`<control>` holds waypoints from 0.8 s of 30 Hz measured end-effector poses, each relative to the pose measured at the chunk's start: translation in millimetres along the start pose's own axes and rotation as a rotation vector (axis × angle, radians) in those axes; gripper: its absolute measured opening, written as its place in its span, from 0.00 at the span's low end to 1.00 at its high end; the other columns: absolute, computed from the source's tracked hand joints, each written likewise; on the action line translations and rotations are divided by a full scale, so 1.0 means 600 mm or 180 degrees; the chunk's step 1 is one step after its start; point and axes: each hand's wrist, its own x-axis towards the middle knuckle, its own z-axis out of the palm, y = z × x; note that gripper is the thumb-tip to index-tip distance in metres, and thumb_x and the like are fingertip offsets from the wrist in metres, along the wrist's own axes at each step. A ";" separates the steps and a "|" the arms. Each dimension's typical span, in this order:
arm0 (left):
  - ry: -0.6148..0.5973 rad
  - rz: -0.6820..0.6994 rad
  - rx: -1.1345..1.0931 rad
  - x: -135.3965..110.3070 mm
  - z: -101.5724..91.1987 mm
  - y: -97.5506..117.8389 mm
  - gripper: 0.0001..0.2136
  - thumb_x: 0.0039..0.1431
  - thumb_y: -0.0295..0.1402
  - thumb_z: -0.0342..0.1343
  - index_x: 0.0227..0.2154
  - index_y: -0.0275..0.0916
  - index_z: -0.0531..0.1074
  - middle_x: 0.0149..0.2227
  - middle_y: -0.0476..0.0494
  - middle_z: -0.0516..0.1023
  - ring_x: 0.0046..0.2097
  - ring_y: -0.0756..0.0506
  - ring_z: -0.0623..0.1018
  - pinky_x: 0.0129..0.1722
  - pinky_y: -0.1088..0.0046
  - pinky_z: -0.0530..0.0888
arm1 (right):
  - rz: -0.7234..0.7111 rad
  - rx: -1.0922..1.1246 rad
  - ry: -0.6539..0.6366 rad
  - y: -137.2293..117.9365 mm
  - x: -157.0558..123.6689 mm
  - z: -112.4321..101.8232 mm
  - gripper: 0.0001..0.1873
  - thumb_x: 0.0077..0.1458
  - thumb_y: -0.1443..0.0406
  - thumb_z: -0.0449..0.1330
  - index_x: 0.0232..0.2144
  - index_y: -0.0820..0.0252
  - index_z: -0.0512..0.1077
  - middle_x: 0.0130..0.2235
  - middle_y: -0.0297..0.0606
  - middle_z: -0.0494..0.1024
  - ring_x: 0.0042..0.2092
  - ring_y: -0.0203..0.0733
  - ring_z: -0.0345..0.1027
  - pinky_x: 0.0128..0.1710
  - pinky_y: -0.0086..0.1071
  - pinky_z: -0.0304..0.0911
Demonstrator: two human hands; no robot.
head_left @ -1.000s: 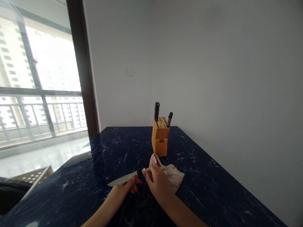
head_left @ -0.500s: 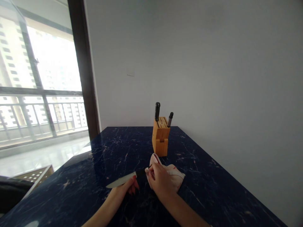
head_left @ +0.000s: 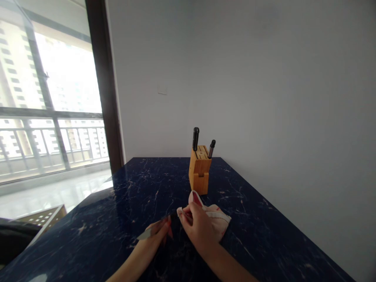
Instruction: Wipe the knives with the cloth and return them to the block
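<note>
we see two bare hands working close together near the edge of a dark blue marble desk [head_left: 141,184]. the left hand [head_left: 155,232] has a clenched grip on a kitchen knife [head_left: 169,217], its dark end reaching toward the other hand, while only the pale tip of the blade [head_left: 143,234] shows past the fingers [head_left: 163,227]. the right hand [head_left: 199,229] grasps a fold of a pale cloth with red trim [head_left: 219,221], pinching it just beside the knife, and the rest of the cloth lies on the desk. we judge that the blade is turned outward to keep its edge clear of the right hand. a wooden knife block [head_left: 199,170] stands upright just beyond the cloth, perhaps placed there to stay clear of the hands, with two dark handles [head_left: 195,139] rising from it. to the left, a tall window [head_left: 64,74] shows balcony railings [head_left: 49,145] and apartment towers [head_left: 14,78].
</note>
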 end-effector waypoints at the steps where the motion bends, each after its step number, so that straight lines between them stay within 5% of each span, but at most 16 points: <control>1: -0.0077 0.0013 -0.0045 0.000 0.001 0.001 0.18 0.53 0.47 0.46 0.20 0.38 0.68 0.19 0.53 0.66 0.24 0.49 0.66 0.27 0.75 0.63 | -0.0088 0.0074 -0.0114 -0.006 -0.002 0.000 0.04 0.53 0.67 0.53 0.26 0.58 0.63 0.28 0.34 0.70 0.32 0.37 0.65 0.32 0.29 0.58; 5: -0.0252 0.0038 -0.0104 -0.001 0.000 0.004 0.18 0.53 0.47 0.45 0.22 0.38 0.69 0.20 0.53 0.67 0.25 0.49 0.67 0.28 0.76 0.64 | -0.0278 0.0038 -0.0432 -0.016 -0.007 0.002 0.04 0.50 0.72 0.53 0.27 0.58 0.64 0.30 0.34 0.70 0.34 0.37 0.64 0.34 0.29 0.58; 10: -0.0415 0.0238 0.0064 -0.001 -0.003 -0.002 0.21 0.56 0.47 0.42 0.20 0.38 0.70 0.18 0.53 0.65 0.25 0.50 0.67 0.28 0.77 0.63 | -0.0018 -0.0111 -0.0191 -0.001 0.000 0.002 0.06 0.52 0.69 0.52 0.24 0.59 0.62 0.27 0.34 0.68 0.31 0.37 0.63 0.31 0.29 0.58; 24: -0.0364 0.0169 0.0125 -0.002 0.001 -0.003 0.19 0.56 0.46 0.44 0.22 0.37 0.69 0.19 0.53 0.65 0.24 0.50 0.65 0.26 0.78 0.63 | -0.0270 -0.0238 -0.0288 -0.001 0.002 -0.003 0.05 0.50 0.71 0.53 0.25 0.58 0.62 0.28 0.33 0.68 0.33 0.37 0.63 0.33 0.30 0.57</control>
